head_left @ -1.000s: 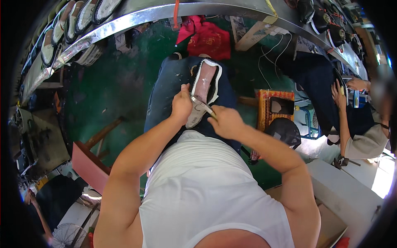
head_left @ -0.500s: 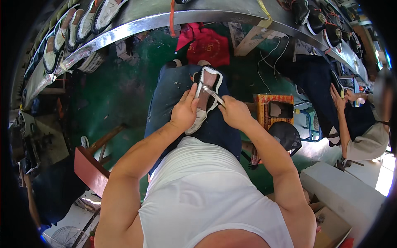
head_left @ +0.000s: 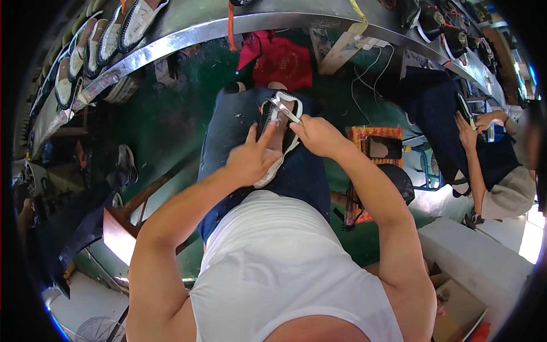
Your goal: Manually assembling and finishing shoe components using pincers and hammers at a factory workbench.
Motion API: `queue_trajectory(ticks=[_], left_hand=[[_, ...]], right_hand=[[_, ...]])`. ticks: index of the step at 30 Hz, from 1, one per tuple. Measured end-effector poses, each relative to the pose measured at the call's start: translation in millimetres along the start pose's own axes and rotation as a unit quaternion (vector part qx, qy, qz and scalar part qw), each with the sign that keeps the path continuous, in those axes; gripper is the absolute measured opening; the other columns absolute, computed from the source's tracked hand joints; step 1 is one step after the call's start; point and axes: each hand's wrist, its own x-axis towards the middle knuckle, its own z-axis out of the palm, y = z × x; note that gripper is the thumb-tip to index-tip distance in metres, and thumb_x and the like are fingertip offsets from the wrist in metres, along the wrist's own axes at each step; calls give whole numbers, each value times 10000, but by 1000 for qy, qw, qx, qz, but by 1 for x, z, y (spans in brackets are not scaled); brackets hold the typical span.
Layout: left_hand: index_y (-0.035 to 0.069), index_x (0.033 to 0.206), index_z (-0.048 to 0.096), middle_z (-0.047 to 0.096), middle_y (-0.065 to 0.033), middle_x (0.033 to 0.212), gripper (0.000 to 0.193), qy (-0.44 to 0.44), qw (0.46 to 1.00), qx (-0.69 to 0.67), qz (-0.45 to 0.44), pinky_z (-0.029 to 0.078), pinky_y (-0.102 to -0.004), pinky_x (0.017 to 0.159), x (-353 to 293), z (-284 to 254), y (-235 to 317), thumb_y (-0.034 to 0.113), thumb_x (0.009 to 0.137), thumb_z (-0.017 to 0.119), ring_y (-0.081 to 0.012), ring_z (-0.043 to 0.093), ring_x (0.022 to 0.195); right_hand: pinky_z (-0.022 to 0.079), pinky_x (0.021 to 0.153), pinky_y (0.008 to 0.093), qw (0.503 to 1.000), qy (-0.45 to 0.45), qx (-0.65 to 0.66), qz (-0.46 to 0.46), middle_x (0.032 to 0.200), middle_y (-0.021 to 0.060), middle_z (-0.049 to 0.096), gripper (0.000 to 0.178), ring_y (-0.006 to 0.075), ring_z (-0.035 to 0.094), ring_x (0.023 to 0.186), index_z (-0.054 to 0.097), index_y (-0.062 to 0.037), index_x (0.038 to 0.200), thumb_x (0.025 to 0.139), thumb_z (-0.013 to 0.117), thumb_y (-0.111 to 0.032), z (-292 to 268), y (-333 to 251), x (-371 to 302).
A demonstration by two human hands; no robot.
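Note:
On my thighs lies an unfinished shoe [head_left: 276, 137], sole side up, with a pale brown insole and white and black upper edges around it. My left hand [head_left: 250, 159] is spread over the shoe's near left side. Its fingers are apart and slightly smeared, and whether they press on the upper I cannot tell. A silvery metal hand tool [head_left: 289, 114], perhaps pincers, is gripped in my right hand [head_left: 318, 135]. The tool's head lies over the upper-left edge of the shoe. My right fingers are closed around its handle.
Ahead runs a metal-edged bench [head_left: 228, 27] with several shoes along it. A red cloth [head_left: 283, 64] lies on the floor below. To my right are a patterned mat [head_left: 359, 137] and a seated co-worker [head_left: 501, 188]. A wooden stool [head_left: 122, 225] stands left.
My left hand has drawn back toward me and spread its fingers. The tool in my right hand has shifted up along the shoe. At the left, another person's leg and shoe have come into view.

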Motion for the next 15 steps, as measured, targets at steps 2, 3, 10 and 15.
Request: queue_trajectory(ticks=[2,3,10,15], left_hand=[[112,1501,339,553,-312,1299,641,69,974,-206,-58,514,-410,910,-17,54,-26,370,963,574,-409,636,1085],[57,1463,407,574,-304,1276,625,134,899,-401,-114,500,-388,938,-22,71,-35,347,948,610,-384,635,1105],[-20,1429,366,631,-268,1200,782,34,962,-253,-99,474,-388,981,-40,35,-10,245,808,761,-356,626,1130],[-42,1384,384,645,-313,1088,766,-4,974,-205,-96,506,-406,933,-33,-20,-11,158,748,760,-450,633,1061]], right_hand=[[473,759,526,996,-40,59,52,882,290,645,435,475,614,834,573,51,910,1007,466,-360,-12,-11,-11],[473,759,526,996,-40,61,54,882,290,645,435,475,614,834,573,51,910,1007,466,-360,-7,-15,-17],[495,735,492,994,-87,64,34,855,243,663,414,430,643,812,572,26,936,1021,440,-357,27,-17,-59],[499,676,306,935,19,333,117,805,110,653,433,163,630,720,584,26,996,1039,438,-380,37,0,-86]])
